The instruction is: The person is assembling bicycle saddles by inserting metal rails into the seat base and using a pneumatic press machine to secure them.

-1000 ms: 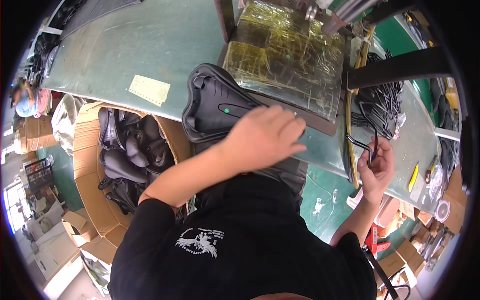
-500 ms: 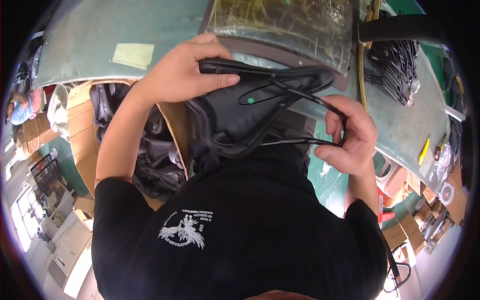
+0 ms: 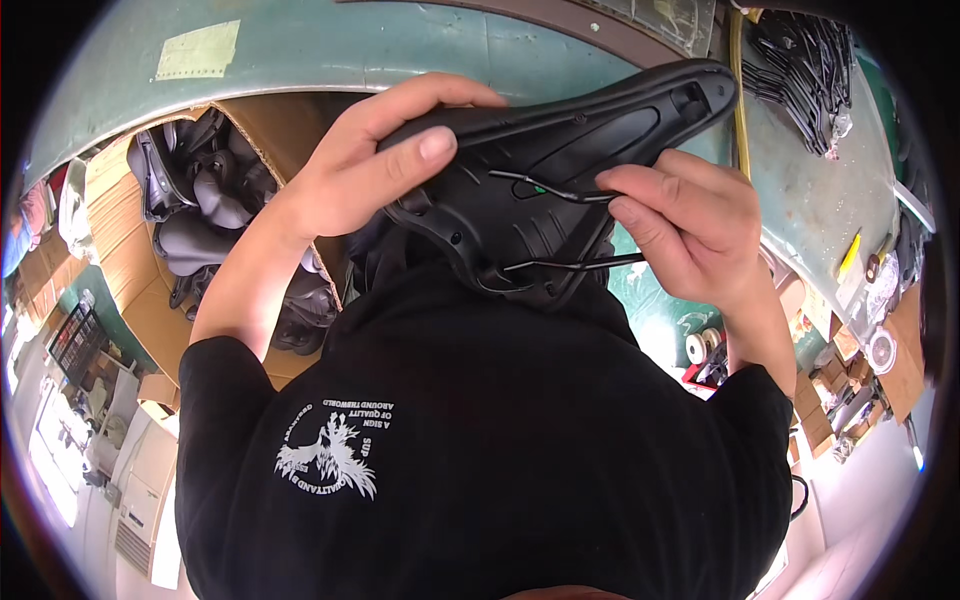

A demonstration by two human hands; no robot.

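A black bicycle saddle (image 3: 487,215) is held up in front of my chest, its underside toward me and its nose pointing to the upper right. My left hand (image 3: 365,165) grips the wide rear end, the thumb lying on the underside. In my right hand (image 3: 695,225), thumb and fingers pinch a black bent saddle rail (image 3: 590,264). Its two rods reach left over the saddle's underside, and one tip lies near the rear edge. Whether the tips sit in any socket I cannot tell. A small green dot shows on the underside, partly behind a rod.
An open cardboard box (image 3: 130,235) full of black saddles stands to the left. Ahead lies a green-topped table (image 3: 300,55). Several black rails (image 3: 800,85) are piled on it at the far right, near a yellow cutter (image 3: 850,254).
The saddle has turned, its nose swinging up and right. My right hand has drawn the rail away from the nose and now pinches it, with the rod tips over the underside.
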